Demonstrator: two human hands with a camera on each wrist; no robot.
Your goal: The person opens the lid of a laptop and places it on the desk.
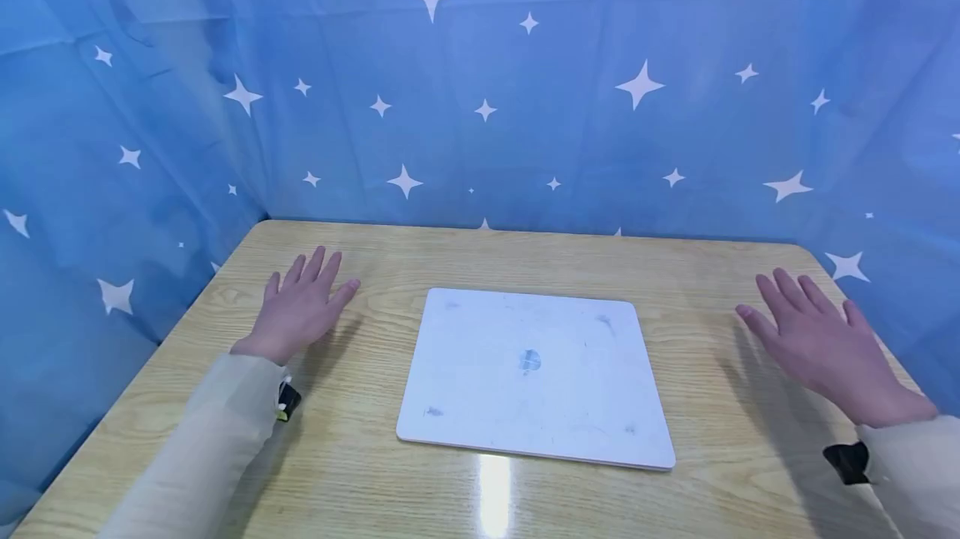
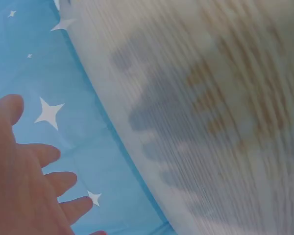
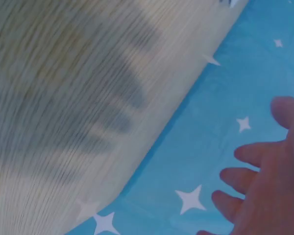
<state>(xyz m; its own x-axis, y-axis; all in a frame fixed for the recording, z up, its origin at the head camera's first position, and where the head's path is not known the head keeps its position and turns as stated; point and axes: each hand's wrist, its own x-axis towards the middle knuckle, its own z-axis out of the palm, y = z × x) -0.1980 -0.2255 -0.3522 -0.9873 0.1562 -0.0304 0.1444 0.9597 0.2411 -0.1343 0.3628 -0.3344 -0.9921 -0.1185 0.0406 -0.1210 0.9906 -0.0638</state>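
Observation:
A flat, pale silver-white slab with rounded corners (image 1: 517,406), which looks like a closed laptop, lies on the wooden table (image 1: 360,489) between the hands. It has a round bluish mark in the middle and grey smudges near its corners. My left hand (image 1: 300,310) is held over the table's left side, fingers spread and holding nothing. Over the right side, my right hand (image 1: 825,347) is likewise spread and bare. Both hands are apart from the slab, and their shadows fall on the wood. In the wrist views, the left hand (image 2: 24,176) and right hand (image 3: 269,176) show extended fingers.
A blue curtain (image 1: 540,147) with white stars hangs behind the table and along both sides. The table's back edge runs beyond the slab. Black bands show at both cuffs, the left band (image 1: 288,399) and the right band (image 1: 849,462).

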